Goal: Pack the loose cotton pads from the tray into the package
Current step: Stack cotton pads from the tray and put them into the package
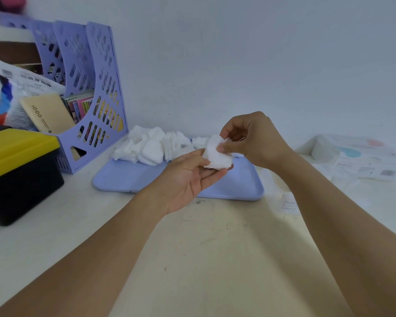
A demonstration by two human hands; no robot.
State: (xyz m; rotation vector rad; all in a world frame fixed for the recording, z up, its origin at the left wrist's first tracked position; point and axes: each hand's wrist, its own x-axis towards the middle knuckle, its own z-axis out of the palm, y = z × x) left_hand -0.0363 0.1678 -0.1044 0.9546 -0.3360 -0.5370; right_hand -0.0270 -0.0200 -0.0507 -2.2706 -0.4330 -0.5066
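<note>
A lavender tray lies on the table in front of me, with a heap of loose white cotton pads along its far edge. Above the tray my left hand is turned palm up, its straight fingers carrying a small stack of cotton pads. My right hand pinches the top of that stack between thumb and fingers. The clear plastic package, printed in pale colours, lies flat on the table at the right, apart from both hands.
A purple file rack with books and papers stands at the back left. In front of it sits a black box with a yellow lid. A paper slip lies right of the tray. The wall rises just behind the tray.
</note>
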